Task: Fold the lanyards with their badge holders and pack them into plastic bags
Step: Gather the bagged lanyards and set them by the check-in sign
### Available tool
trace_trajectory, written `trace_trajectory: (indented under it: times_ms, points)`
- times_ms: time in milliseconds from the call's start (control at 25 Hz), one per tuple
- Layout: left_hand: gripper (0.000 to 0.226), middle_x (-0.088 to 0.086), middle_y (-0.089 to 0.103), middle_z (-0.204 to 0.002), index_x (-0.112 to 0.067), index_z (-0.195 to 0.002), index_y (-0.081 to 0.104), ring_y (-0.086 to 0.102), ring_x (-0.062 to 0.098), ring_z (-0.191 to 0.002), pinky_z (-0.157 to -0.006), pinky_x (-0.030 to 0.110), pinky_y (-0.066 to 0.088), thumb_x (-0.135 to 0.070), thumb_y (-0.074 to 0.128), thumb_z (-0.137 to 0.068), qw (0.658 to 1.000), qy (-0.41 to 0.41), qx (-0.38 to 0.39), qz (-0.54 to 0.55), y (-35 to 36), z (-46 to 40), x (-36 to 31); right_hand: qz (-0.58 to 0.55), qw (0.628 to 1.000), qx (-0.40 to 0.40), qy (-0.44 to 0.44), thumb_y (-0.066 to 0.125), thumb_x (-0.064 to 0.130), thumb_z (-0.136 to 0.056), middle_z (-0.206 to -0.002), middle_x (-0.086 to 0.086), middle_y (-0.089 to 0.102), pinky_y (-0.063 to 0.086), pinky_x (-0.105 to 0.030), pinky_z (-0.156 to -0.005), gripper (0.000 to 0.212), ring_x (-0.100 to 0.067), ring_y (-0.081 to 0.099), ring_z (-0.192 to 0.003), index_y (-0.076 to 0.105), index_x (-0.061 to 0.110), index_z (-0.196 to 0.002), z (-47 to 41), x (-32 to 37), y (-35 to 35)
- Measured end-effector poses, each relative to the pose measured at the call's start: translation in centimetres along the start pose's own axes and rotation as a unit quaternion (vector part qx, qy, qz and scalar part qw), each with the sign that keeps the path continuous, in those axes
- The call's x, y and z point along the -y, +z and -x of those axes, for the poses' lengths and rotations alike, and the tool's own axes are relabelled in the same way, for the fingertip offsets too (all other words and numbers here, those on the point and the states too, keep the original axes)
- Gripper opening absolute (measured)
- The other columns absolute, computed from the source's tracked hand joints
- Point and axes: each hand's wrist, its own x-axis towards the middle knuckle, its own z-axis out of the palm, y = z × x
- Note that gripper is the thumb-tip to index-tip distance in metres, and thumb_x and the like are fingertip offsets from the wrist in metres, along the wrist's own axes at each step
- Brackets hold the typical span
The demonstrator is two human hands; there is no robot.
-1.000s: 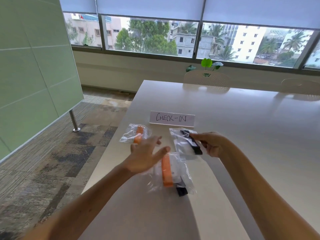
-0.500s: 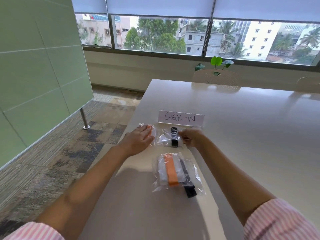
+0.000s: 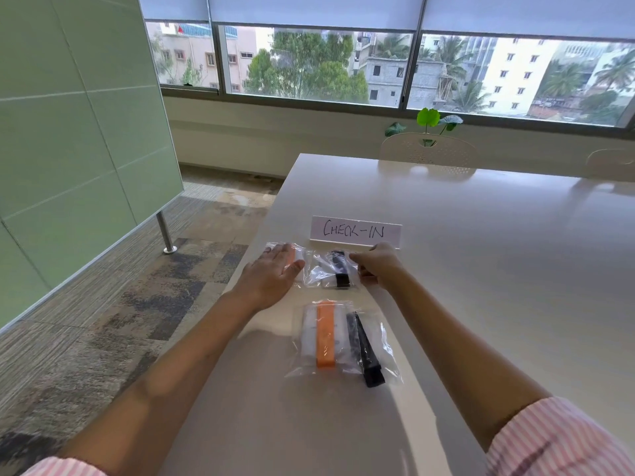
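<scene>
Several clear plastic bags with folded lanyards lie on the white table [image 3: 481, 269]. My left hand [image 3: 275, 273] lies flat, fingers straight, on a bag with an orange lanyard [image 3: 298, 257] near the table's left edge. Beside it sits a bag with a black lanyard [image 3: 335, 269]; my right hand [image 3: 376, 264] grips that bag's right edge with curled fingers. Nearer to me lie two overlapping bags, one with an orange lanyard and white badge holder [image 3: 324, 338], one with a black lanyard [image 3: 366, 355].
A white card reading "CHECK-IN" [image 3: 355, 231] stands just behind the two far bags. The table's left edge drops to carpet [image 3: 137, 321]. Chairs [image 3: 427, 151] and a small plant [image 3: 427, 118] stand at the far end, under the window.
My right hand carried the black-lanyard bag forward and set it down beside the orange one under the card. My left hand moved forward and came down flat on the orange-lanyard bag.
</scene>
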Motion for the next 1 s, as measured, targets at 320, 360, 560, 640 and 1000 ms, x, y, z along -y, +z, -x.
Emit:
trace_trajectory:
  times_ms: [320, 360, 560, 640, 1000]
  points:
    - [0.047, 0.0, 0.045, -0.142, -0.019, -0.137, 0.04, 0.041, 0.018, -0.128, -0.104, 0.043, 0.035, -0.044, 0.041, -0.096, 0.977, 0.136, -0.153, 0.058, -0.8, 5.3, -2.3, 0.11, 0.993, 0.049, -0.014, 0.07, 0.034, -0.081, -0.064, -0.006, 0.052, 0.053, -0.037, -0.062, 0.03, -0.021, 0.052, -0.057, 0.055, 0.008, -0.077, 4.8, -1.9, -3.0]
    - [0.048, -0.001, 0.047, -0.139, -0.02, -0.135, 0.042, 0.041, 0.012, -0.124, -0.103, 0.041, 0.038, -0.046, 0.04, -0.095, 0.974, 0.164, -0.141, 0.073, -0.8, 6.3, -2.7, 0.104, 0.992, 0.066, -0.008, 0.07, 0.035, -0.081, -0.066, -0.008, 0.054, 0.051, -0.036, -0.062, 0.031, -0.022, 0.051, -0.058, 0.055, 0.008, -0.082, 5.7, -2.4, -3.2]
    - [0.076, 0.0, 0.028, -0.153, -0.02, -0.147, 0.025, 0.022, 0.014, -0.14, -0.111, 0.032, 0.019, -0.065, 0.027, -0.086, 0.984, 0.172, 0.034, 0.044, 0.7, 9.5, -4.9, 0.211, 0.97, 0.017, -0.119, 0.061, 0.054, -0.081, -0.086, 0.005, 0.058, 0.047, -0.036, -0.083, 0.037, -0.017, 0.056, -0.088, 0.065, 0.019, -0.093, 9.8, -3.3, -2.8]
    - [0.086, 0.001, 0.015, -0.158, -0.018, -0.151, 0.01, 0.012, 0.014, -0.143, -0.114, 0.03, 0.011, -0.071, 0.02, -0.083, 0.983, 0.164, 0.076, 0.006, 1.4, 10.0, -5.3, 0.24, 0.962, 0.048, -0.121, 0.057, 0.059, -0.081, -0.083, 0.004, 0.061, 0.046, -0.034, -0.084, 0.045, -0.017, 0.055, -0.09, 0.069, 0.016, -0.086, 10.8, -3.2, -1.9]
    - [0.088, 0.003, -0.007, -0.16, -0.015, -0.15, -0.011, -0.008, 0.01, -0.145, -0.113, 0.024, -0.003, -0.069, 0.018, -0.087, 0.985, 0.162, 0.056, 0.001, 1.7, 10.7, -5.5, 0.11, 0.982, 0.027, -0.15, 0.077, 0.037, -0.071, -0.076, 0.003, 0.063, 0.049, -0.028, -0.069, 0.024, -0.013, 0.059, -0.074, 0.068, 0.015, -0.073, 12.0, -1.5, -0.2]
